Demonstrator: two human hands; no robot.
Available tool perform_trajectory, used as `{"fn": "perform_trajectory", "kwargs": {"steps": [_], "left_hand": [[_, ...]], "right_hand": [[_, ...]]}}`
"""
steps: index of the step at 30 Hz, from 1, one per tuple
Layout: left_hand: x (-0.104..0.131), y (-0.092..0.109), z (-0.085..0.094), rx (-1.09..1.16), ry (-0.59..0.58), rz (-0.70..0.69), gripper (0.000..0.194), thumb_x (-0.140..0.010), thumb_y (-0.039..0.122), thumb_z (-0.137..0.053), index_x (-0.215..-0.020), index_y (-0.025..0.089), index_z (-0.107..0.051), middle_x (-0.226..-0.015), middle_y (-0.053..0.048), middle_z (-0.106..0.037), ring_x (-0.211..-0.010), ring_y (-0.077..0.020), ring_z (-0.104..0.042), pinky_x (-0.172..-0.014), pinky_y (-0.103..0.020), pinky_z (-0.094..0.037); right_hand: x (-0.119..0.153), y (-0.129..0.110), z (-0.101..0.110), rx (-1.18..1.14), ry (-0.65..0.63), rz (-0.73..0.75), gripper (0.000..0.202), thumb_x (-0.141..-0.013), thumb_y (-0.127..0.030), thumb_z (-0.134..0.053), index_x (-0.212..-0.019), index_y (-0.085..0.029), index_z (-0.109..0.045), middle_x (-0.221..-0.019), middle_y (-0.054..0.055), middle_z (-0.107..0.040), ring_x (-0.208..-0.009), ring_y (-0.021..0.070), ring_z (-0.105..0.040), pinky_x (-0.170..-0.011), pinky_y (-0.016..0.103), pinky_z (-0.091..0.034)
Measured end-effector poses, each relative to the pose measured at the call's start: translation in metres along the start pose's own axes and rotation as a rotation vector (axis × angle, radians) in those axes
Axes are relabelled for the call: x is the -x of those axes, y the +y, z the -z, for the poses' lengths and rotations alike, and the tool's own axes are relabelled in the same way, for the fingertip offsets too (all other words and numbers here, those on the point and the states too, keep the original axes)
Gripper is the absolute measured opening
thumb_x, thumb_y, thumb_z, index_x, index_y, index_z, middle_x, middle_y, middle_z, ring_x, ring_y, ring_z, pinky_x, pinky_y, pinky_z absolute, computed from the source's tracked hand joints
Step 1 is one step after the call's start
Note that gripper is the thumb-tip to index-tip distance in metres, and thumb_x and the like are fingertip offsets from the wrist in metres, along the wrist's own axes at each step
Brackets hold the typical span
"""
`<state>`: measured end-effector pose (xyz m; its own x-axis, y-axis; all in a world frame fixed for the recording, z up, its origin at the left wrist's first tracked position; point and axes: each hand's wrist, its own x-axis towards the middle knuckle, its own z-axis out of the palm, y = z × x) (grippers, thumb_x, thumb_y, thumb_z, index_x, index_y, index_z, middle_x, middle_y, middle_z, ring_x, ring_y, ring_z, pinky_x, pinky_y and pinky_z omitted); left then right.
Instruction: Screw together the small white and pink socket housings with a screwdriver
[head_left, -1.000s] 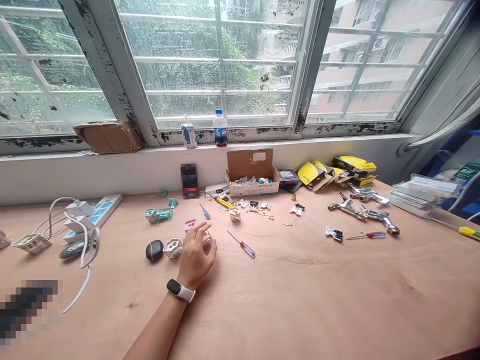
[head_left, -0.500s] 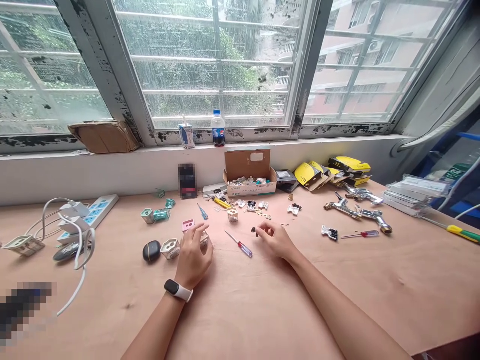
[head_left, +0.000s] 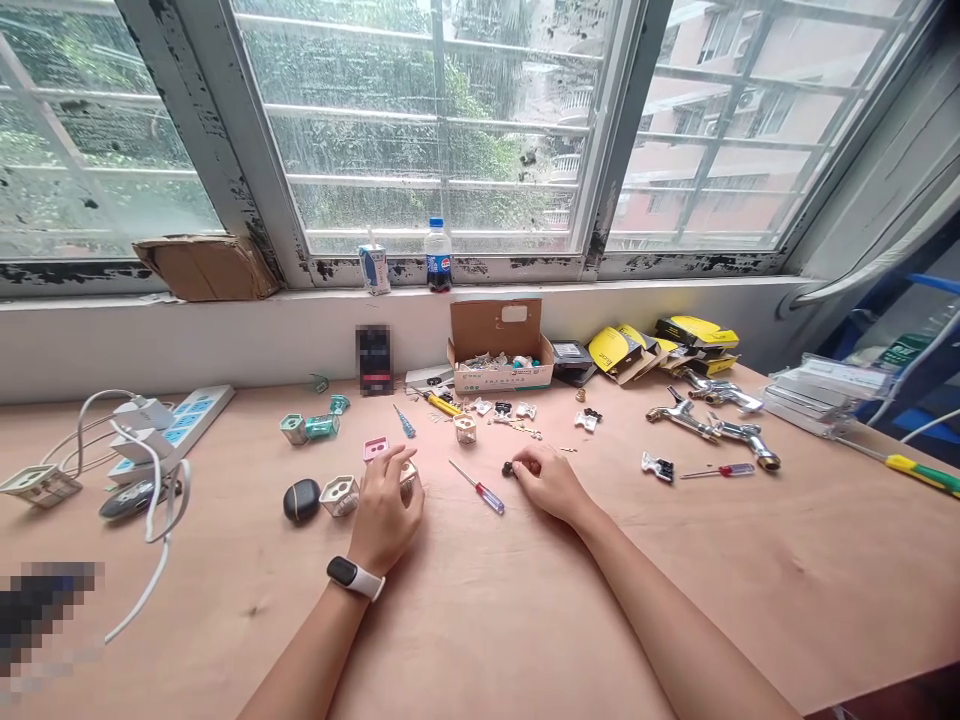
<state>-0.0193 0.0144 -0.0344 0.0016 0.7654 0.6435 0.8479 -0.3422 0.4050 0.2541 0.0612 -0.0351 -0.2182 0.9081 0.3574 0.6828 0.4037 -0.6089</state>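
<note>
My left hand, with a white-banded watch on its wrist, rests low at the table with fingers apart and slightly bent. A cream hexagonal piece shows between its thumb and forefinger, mostly hidden. Just left of the hand stand another cream hexagonal piece with holes and a round black case. Beyond the fingertips lies a pink holed piece. My right hand is closed, its fingertips pinching a small black part close to the tabletop. Between the hands lies a screwdriver with a clear purplish handle.
An open cardboard box of small parts stands by the wall. Several metal taps and a second screwdriver lie right. A power strip with white cables sits left. A yellow cutter lies before the box.
My right hand has turned slightly, and the small black part in its fingertips has tipped lower and shows less. My left hand stays in place. The view has shifted a little.
</note>
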Motion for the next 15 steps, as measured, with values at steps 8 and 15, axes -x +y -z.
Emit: {"fn": "perform_trajectory", "kwargs": {"steps": [8, 15], "left_hand": [[0.001, -0.004, -0.002, 0.073, -0.031, 0.000, 0.039, -0.087, 0.018, -0.052, -0.126, 0.019, -0.054, -0.129, -0.014, -0.055, -0.126, -0.0307, -0.053, -0.108, -0.052, -0.046], [-0.001, 0.000, -0.002, 0.167, -0.117, -0.060, 0.042, -0.086, 0.016, -0.053, -0.128, 0.020, -0.050, -0.129, -0.012, -0.056, -0.125, -0.0269, -0.055, -0.109, -0.046, -0.046]], "right_hand": [[0.003, 0.000, 0.001, -0.035, 0.160, -0.005, 0.020, -0.090, -0.024, -0.048, -0.095, -0.016, -0.066, -0.082, 0.005, -0.065, -0.070, 0.0162, -0.055, -0.069, 0.030, -0.044], [0.025, -0.056, -0.013, 0.329, 0.027, 0.403, 0.020, -0.098, -0.025, -0.049, -0.086, -0.016, -0.063, -0.084, 0.009, -0.061, -0.079, 0.0202, -0.054, -0.073, 0.033, -0.041]]}}
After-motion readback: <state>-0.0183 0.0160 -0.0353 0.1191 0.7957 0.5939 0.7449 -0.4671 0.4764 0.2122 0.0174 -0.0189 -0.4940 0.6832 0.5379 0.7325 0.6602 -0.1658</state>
